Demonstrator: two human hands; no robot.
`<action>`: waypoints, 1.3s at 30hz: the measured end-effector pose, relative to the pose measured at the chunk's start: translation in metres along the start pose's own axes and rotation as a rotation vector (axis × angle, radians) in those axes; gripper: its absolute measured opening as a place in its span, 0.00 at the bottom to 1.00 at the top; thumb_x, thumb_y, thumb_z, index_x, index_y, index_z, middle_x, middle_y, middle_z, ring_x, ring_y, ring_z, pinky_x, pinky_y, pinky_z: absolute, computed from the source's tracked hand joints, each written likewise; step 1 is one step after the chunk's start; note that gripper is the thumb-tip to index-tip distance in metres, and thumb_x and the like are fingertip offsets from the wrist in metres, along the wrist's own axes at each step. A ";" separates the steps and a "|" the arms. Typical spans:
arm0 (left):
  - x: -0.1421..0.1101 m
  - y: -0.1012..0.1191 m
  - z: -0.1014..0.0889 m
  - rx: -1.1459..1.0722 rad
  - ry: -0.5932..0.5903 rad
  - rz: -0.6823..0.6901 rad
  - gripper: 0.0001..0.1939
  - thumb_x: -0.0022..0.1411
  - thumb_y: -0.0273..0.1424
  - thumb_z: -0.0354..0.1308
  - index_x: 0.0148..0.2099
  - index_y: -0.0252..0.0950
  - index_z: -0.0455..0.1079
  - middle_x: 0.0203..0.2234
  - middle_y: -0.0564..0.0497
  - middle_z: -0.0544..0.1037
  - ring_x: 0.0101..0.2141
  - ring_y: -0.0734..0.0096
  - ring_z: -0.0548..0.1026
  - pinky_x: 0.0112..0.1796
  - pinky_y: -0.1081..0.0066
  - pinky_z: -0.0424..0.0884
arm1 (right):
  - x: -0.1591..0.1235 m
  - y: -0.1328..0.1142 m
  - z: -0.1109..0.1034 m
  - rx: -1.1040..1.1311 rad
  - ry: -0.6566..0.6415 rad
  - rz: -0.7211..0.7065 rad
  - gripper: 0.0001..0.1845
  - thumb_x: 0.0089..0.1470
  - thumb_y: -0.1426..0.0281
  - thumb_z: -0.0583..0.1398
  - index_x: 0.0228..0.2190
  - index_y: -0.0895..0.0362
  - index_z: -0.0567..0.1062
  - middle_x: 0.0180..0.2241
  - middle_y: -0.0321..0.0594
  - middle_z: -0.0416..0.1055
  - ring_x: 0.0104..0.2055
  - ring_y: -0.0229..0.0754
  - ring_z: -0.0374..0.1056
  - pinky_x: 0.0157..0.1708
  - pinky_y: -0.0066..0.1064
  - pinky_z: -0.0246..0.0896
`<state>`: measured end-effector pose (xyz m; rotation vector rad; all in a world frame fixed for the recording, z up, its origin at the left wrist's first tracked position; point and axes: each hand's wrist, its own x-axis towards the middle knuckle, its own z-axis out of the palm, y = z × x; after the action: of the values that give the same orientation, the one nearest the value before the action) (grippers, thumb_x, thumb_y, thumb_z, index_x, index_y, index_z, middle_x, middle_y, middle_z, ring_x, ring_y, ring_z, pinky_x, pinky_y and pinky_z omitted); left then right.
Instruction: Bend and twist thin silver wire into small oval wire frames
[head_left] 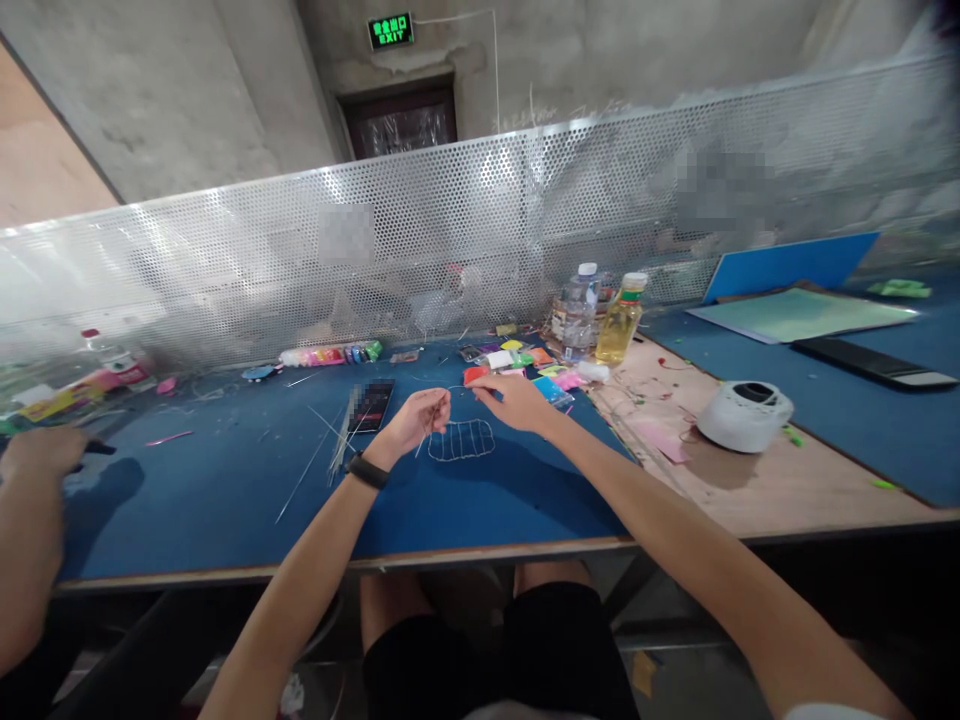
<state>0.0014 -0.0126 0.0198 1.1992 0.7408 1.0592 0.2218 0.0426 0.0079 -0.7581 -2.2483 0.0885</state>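
My left hand (pixel 414 422), with a dark band on the wrist, is closed on a thin wire over the blue table mat. Opposite it, the thumb and fingers of my right hand (pixel 516 400) are pinched together at the other end of what looks like the same wire (pixel 459 388). Just below both hands lies a rounded wire frame (pixel 461 440) with several cross wires, its left edge close to my left hand. A bundle of straight wires (pixel 337 450) rests left of my left wrist, beside a dark phone (pixel 371 407).
A clear bottle (pixel 580 312) and a bottle of yellow liquid (pixel 621 320) stand at the back right, behind colourful packets (pixel 551 388). Farther right is a white round container (pixel 745 415). At the far left, another person's hand (pixel 41 455) holds a dark tool. A perforated metal screen (pixel 420 230) borders the back.
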 end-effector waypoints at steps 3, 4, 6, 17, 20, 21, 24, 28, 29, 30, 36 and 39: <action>0.002 -0.002 -0.001 0.015 0.028 -0.038 0.11 0.57 0.36 0.59 0.30 0.34 0.66 0.19 0.55 0.63 0.19 0.78 0.63 0.23 0.75 0.66 | 0.001 -0.005 0.002 0.022 -0.005 -0.057 0.17 0.64 0.66 0.52 0.49 0.50 0.77 0.43 0.38 0.78 0.43 0.43 0.73 0.44 0.36 0.65; 0.002 -0.002 0.000 0.023 0.035 -0.057 0.11 0.57 0.36 0.59 0.29 0.34 0.65 0.19 0.55 0.63 0.19 0.78 0.63 0.23 0.75 0.66 | 0.001 -0.007 0.002 0.025 -0.003 -0.070 0.17 0.64 0.66 0.52 0.49 0.50 0.76 0.44 0.38 0.78 0.44 0.43 0.73 0.45 0.37 0.65; 0.002 -0.002 0.000 0.028 0.035 -0.105 0.11 0.57 0.36 0.59 0.28 0.33 0.65 0.19 0.55 0.63 0.19 0.78 0.63 0.23 0.74 0.66 | 0.001 -0.011 0.002 0.023 -0.003 -0.090 0.16 0.64 0.67 0.53 0.49 0.50 0.76 0.45 0.38 0.78 0.46 0.43 0.72 0.47 0.38 0.64; 0.000 -0.007 0.003 -0.090 -0.033 -0.193 0.09 0.56 0.33 0.62 0.36 0.31 0.71 0.19 0.55 0.67 0.17 0.80 0.62 0.19 0.76 0.66 | 0.002 -0.017 -0.007 -0.062 -0.010 -0.217 0.15 0.66 0.68 0.51 0.46 0.51 0.76 0.46 0.38 0.75 0.51 0.43 0.67 0.55 0.41 0.55; 0.002 -0.011 0.006 -0.069 -0.044 -0.200 0.10 0.55 0.31 0.62 0.38 0.31 0.70 0.19 0.55 0.67 0.16 0.81 0.61 0.16 0.78 0.63 | 0.003 -0.018 -0.008 -0.053 0.002 -0.229 0.15 0.66 0.68 0.51 0.47 0.51 0.75 0.47 0.40 0.74 0.52 0.43 0.65 0.54 0.41 0.56; 0.003 -0.012 0.007 -0.065 -0.042 -0.202 0.10 0.56 0.31 0.62 0.38 0.31 0.70 0.20 0.56 0.67 0.16 0.81 0.61 0.16 0.79 0.63 | 0.003 -0.018 -0.008 -0.052 0.003 -0.228 0.15 0.66 0.69 0.51 0.47 0.51 0.75 0.47 0.40 0.74 0.52 0.43 0.65 0.54 0.40 0.56; 0.004 -0.014 0.007 -0.055 -0.045 -0.215 0.10 0.57 0.32 0.61 0.39 0.32 0.68 0.20 0.56 0.65 0.16 0.81 0.62 0.16 0.79 0.65 | 0.002 -0.017 -0.007 -0.074 -0.002 -0.226 0.16 0.65 0.71 0.51 0.48 0.52 0.75 0.49 0.41 0.73 0.54 0.43 0.64 0.55 0.41 0.55; 0.003 -0.011 0.004 -0.013 -0.104 -0.234 0.11 0.58 0.34 0.60 0.39 0.33 0.67 0.20 0.57 0.63 0.16 0.81 0.61 0.17 0.77 0.69 | 0.000 -0.014 -0.001 -0.100 -0.047 -0.181 0.15 0.64 0.70 0.52 0.49 0.52 0.73 0.49 0.43 0.72 0.53 0.46 0.64 0.54 0.42 0.55; 0.002 -0.010 0.004 -0.003 -0.117 -0.233 0.11 0.58 0.35 0.60 0.39 0.33 0.66 0.20 0.58 0.62 0.16 0.81 0.61 0.17 0.77 0.69 | 0.000 -0.013 0.000 -0.093 -0.068 -0.160 0.15 0.64 0.69 0.52 0.49 0.53 0.74 0.48 0.43 0.73 0.51 0.46 0.65 0.53 0.42 0.56; 0.002 -0.008 0.003 0.006 -0.127 -0.230 0.11 0.59 0.35 0.60 0.39 0.33 0.66 0.20 0.58 0.61 0.16 0.81 0.60 0.17 0.77 0.69 | 0.000 -0.013 0.001 -0.082 -0.089 -0.141 0.15 0.65 0.68 0.52 0.48 0.53 0.74 0.45 0.43 0.74 0.49 0.46 0.67 0.52 0.42 0.56; -0.001 -0.003 0.004 -0.009 -0.175 -0.230 0.09 0.61 0.34 0.57 0.35 0.34 0.64 0.19 0.60 0.52 0.15 0.83 0.50 0.13 0.83 0.54 | 0.002 -0.015 -0.003 -0.060 -0.025 -0.141 0.16 0.66 0.64 0.49 0.38 0.57 0.74 0.39 0.46 0.71 0.45 0.46 0.64 0.48 0.39 0.56; -0.001 -0.003 0.002 -0.022 -0.196 -0.234 0.10 0.61 0.34 0.56 0.32 0.34 0.61 0.19 0.61 0.46 0.16 0.83 0.45 0.13 0.83 0.42 | 0.003 -0.017 -0.004 -0.060 0.003 -0.125 0.19 0.66 0.63 0.48 0.31 0.58 0.72 0.35 0.46 0.68 0.42 0.44 0.63 0.43 0.36 0.56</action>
<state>0.0039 -0.0140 0.0177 1.1476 0.6953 0.7442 0.2145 0.0296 0.0169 -0.6464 -2.2986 -0.0406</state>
